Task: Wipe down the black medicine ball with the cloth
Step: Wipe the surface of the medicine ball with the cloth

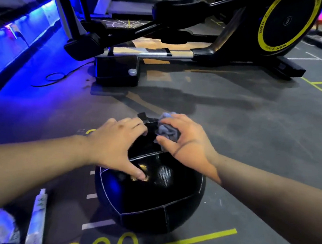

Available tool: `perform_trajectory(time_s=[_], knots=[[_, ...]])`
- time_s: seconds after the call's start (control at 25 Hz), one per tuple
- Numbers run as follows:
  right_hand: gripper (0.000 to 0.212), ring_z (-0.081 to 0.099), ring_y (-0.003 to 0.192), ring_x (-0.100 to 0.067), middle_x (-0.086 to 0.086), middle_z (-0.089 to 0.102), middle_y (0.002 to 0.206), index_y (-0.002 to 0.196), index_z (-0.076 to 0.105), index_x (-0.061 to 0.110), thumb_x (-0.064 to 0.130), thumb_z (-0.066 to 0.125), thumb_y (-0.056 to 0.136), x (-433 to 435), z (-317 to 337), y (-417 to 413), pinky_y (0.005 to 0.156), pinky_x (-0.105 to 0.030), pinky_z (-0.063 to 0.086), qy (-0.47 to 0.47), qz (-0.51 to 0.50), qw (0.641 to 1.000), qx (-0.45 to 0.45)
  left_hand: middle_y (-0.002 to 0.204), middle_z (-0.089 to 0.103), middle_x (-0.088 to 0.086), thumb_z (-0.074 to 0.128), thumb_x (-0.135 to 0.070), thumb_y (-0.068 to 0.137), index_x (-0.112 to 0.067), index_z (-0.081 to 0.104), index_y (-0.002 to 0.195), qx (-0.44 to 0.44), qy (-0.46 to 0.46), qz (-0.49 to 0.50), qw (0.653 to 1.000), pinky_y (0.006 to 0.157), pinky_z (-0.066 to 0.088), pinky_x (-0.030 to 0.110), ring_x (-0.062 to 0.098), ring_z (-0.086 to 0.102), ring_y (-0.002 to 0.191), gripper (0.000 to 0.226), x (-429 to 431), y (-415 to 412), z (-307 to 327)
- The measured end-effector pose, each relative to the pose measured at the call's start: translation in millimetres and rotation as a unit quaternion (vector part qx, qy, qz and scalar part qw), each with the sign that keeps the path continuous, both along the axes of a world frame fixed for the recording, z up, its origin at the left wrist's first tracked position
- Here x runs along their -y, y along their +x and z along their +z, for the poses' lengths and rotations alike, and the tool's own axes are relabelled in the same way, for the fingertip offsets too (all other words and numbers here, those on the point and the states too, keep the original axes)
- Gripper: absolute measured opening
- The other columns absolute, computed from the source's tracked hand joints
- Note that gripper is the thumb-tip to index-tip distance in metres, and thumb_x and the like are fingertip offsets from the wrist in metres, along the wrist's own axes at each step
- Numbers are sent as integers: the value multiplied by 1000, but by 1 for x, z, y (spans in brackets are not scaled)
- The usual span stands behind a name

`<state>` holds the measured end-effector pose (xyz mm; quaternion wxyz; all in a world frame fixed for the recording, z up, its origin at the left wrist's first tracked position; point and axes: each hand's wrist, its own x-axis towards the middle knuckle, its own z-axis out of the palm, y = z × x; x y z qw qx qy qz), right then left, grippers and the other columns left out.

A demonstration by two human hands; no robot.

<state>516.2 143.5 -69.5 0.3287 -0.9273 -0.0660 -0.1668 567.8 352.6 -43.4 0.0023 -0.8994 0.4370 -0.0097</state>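
Observation:
A black medicine ball with white seams rests on the grey gym floor in front of me. My left hand lies spread over the ball's upper left side, thumb pointing down onto the top panel and fingers curled over the far edge. My right hand grips a crumpled grey cloth and holds it against the far top of the ball. The ball's far side is hidden behind both hands.
A black and yellow elliptical trainer stands on the floor beyond the ball. A cable loops near its base at the left. A white tube lies at the lower left. Yellow floor lines run beside the ball.

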Motion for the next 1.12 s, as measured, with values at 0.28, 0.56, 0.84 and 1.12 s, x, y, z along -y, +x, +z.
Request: perform_trajectory(time_s=[0.28,0.56,0.84,1.12], knots=[[30,60,105,5,26,63,108,102,70,33,25,80,75,5,-16,-8,94,-9,41,149,-58,987,11,122,41,-19,60,-92,44,-34,36,121,-76,9,27,997,90,43,41,6,48,107,99,-48,21,-9],[24,67,97,0,15,69,113,100,75,25,28,80,76,38,-38,-8,95,-25,51,310,-183,927,-106,128,50,-13,56,-82,53,-35,31,129,-81,231,55,968,87,42,37,14,56,115,92,-100,34,-29],[18,67,87,3,14,72,96,91,72,33,27,79,76,17,-29,-41,88,-20,51,243,-170,952,-74,111,58,2,60,-39,91,-14,56,114,-176,-218,217,935,83,41,28,21,57,99,34,-43,55,0],[37,59,112,1,15,64,115,106,72,26,38,80,71,2,-28,-86,97,-15,43,53,3,999,-2,61,57,9,32,-62,95,-9,53,77,-255,78,251,931,49,40,24,26,53,54,60,-41,64,-8]])
